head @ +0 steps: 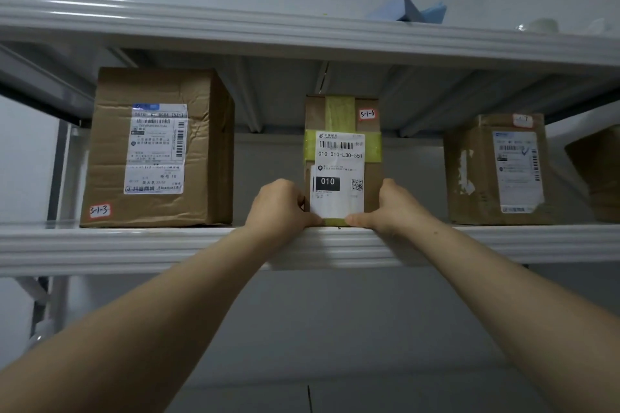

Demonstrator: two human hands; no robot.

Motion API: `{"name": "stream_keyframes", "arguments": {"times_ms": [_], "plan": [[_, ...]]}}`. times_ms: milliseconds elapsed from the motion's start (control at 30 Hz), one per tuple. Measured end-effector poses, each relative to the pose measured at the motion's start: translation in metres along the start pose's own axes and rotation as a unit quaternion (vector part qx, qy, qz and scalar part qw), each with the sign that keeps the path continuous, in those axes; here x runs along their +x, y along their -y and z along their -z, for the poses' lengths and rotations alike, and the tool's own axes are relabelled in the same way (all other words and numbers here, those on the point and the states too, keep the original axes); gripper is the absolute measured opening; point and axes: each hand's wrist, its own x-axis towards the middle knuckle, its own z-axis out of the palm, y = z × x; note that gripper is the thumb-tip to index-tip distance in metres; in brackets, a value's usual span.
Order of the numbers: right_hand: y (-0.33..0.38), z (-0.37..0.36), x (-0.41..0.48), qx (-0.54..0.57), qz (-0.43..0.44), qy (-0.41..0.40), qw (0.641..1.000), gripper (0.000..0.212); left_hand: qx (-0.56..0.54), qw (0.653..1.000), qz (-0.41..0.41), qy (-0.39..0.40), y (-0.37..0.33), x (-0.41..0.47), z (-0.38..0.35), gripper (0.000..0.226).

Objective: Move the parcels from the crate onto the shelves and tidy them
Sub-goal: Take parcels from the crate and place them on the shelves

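The small parcel (342, 151), bound in yellow-green tape, stood upright at the front edge of the middle shelf (134, 245), directly between the two hands. The left hand (280, 208) gripped its lower left side and the right hand (391, 208) its lower right, both thumbs pressed to the bottom front edge. A bigger box (157, 147) sat well apart to the left and a third box (496, 171) to the right.
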Motion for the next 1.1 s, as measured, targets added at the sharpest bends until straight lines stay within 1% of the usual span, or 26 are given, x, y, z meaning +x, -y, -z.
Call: {"name": "stream_keyframes", "arguments": {"times_ms": [33,133,200,267,300,333,400,467,567,633,700,800,867,967,1033,1100], "plan": [[0.001,0.0,-0.001,0.001,-0.006,0.002,1.0,0.082,0.004,1.0,0.003,-0.001,-0.001,-0.001,0.001,0.032],[0.004,0.003,-0.003,0.005,-0.021,0.009,1.0,0.081,0.014,1.0,0.024,-0.01,-0.005,-0.007,0.002,0.045],[0.004,0.003,-0.006,0.023,-0.023,0.007,0.999,0.085,0.029,0.999,0.03,-0.015,-0.007,-0.01,0.004,0.039],[0.003,0.001,-0.012,0.031,-0.013,-0.013,0.999,0.095,0.05,0.998,0.029,-0.027,-0.009,-0.016,0.005,0.037],[0.002,-0.001,-0.018,0.016,-0.002,-0.031,0.999,0.099,0.06,0.997,0.023,-0.035,-0.011,-0.02,0.004,0.036],[0.001,-0.004,-0.025,-0.01,0.011,-0.054,0.998,0.098,0.073,0.996,0.015,-0.044,-0.012,-0.024,0.003,0.036],[-0.003,-0.012,-0.041,-0.072,0.025,-0.083,0.994,0.085,0.104,0.993,0.008,-0.047,-0.015,-0.035,-0.001,0.049],[-0.011,-0.019,-0.058,-0.141,0.02,-0.076,0.987,0.075,0.131,0.99,-0.003,-0.044,-0.014,-0.047,-0.007,0.055],[-0.025,-0.024,-0.087,-0.217,0.025,-0.042,0.975,0.07,0.169,0.985,-0.026,-0.036,-0.011,-0.071,-0.014,0.059],[-0.033,-0.022,-0.112,-0.223,0.014,-0.007,0.975,0.069,0.198,0.979,-0.041,-0.01,-0.013,-0.09,-0.015,0.065],[-0.039,-0.02,-0.142,-0.233,-0.024,0.027,0.972,0.071,0.197,0.978,-0.057,0.022,-0.016,-0.11,-0.017,0.073],[-0.046,-0.021,-0.197,-0.259,-0.095,0.033,0.961,0.072,0.176,0.975,-0.104,0.088,-0.022,-0.148,-0.023,0.077],[-0.05,-0.023,-0.237,-0.282,-0.14,0.039,0.948,0.07,0.174,0.963,-0.143,0.147,-0.025,-0.178,-0.033,0.075],[-0.056,-0.018,-0.299,-0.307,-0.218,0.083,0.923,0.072,0.147,0.943,-0.188,0.233,-0.034,-0.228,-0.05,0.067],[-0.06,-0.009,-0.343,-0.321,-0.262,0.106,0.904,0.074,0.124,0.924,-0.215,0.29,-0.047,-0.26,-0.059,0.057],[-0.063,0.008,-0.393,-0.326,-0.307,0.109,0.887,0.074,0.106,0.901,-0.252,0.336,-0.069,-0.292,-0.066,0.042]]}}
